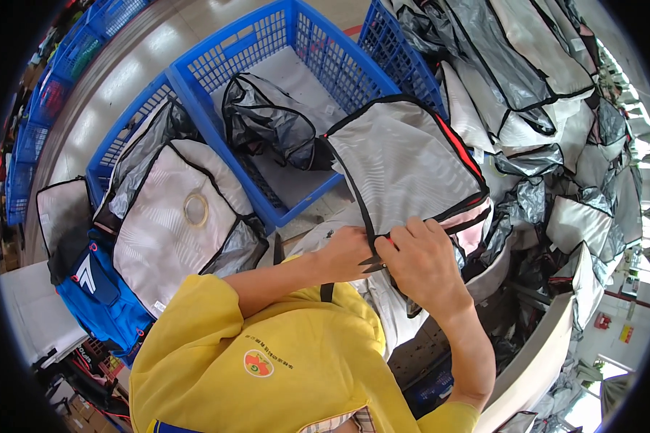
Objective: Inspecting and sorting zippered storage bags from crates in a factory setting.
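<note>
A grey-white bag panel [404, 159] with black edging and a red strip along its far right side lies in front of me. My left hand [348, 254] is closed on the black edging at its near corner. My right hand [425, 265] is closed beside it, fingers bent over the bag's near edge. Two dark pointed blades, like those of small thread snips [372, 264], stick out from under the right hand toward the left hand. Their handles are hidden in the palm.
Past the bag stands a blue plastic crate [285, 216] with a crumpled grey bag piece [267, 119] inside. Pale bag pieces [173, 209], with a tape roll [196, 209] on top, and a blue bag [101, 289] lie left. More bag pieces [513, 65] are piled right.
</note>
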Tool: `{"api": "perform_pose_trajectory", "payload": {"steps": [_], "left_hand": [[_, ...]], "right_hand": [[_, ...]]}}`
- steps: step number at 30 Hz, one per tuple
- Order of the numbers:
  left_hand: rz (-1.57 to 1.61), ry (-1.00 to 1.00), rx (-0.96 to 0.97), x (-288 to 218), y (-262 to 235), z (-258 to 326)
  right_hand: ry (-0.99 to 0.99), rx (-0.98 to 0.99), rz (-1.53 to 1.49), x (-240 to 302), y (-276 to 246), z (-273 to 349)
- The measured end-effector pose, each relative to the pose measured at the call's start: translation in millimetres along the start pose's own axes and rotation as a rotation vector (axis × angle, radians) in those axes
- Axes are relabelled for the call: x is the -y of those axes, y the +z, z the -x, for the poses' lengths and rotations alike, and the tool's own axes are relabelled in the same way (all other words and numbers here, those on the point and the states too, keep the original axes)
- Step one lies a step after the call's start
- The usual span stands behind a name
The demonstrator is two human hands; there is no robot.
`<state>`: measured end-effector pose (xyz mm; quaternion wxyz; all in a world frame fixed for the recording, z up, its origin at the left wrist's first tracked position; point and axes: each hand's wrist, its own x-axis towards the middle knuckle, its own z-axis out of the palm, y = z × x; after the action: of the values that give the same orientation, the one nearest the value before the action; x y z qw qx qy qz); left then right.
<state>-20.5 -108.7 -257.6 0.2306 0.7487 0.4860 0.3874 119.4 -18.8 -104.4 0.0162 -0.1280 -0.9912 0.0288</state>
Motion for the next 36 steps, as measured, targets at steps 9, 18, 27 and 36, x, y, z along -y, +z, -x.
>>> {"api": "perform_pose_trajectory", "payload": {"steps": [9, 18, 27, 36], "left_hand": [[-0.001, -0.026, -0.008, 4.9, 11.6, 6.7], [-0.052, -0.028, 0.056, 1.3, 7.5, 2.3], [-0.079, -0.047, -0.035, -14.1, 0.6, -9.2], [-0.022, -0.027, -0.042, -13.6, 8.9, -10.8]], "right_hand": [[-0.056, 0.122, 0.031, 3.7, 10.1, -4.9], [0.152, -0.055, -0.648, 14.4, 15.5, 14.8], [0.707, -0.186, -0.456, 33.8, 3.8, 57.3], [0.637, -0.268, -0.239, 56.1, 9.0, 48.9]]}}
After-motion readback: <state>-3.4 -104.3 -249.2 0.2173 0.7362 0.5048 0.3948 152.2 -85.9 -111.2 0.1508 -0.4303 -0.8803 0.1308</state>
